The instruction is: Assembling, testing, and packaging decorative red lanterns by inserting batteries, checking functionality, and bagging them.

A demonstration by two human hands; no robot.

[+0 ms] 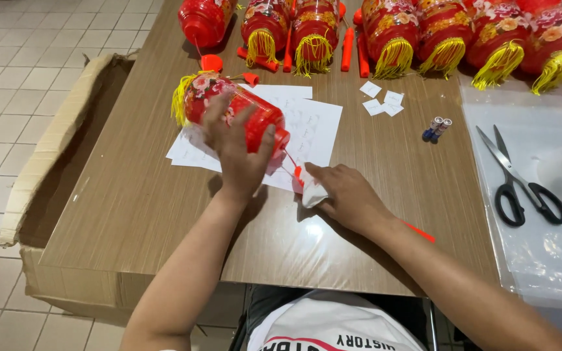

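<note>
Cardboard box (53, 162): stood open on the floor well to the left of the left hand, against the table's edge.
Left hand (235, 153): lay fingers spread over the red lantern (242, 114), gripping its body from above and holding it on its side.
Red lantern: rested under that hand on white paper sheets (310, 127), its yellow tassel (180, 97) pointing away to the left and its thin red stem running right towards the other hand.
Right hand (343, 195): lay just right of the lantern's end, fingers closed on a small white piece (311, 193) at the orange tip of the stem.
Progress: judging from the row of finished lanterns (424, 32) beyond both hands, many seemed done; this one looked mid-work.
Batteries (437, 128): two lay beyond the right hand, apart from it.
Scissors (521, 185): lay untouched on a clear plastic sheet (541, 253) well right of the right hand.
</note>
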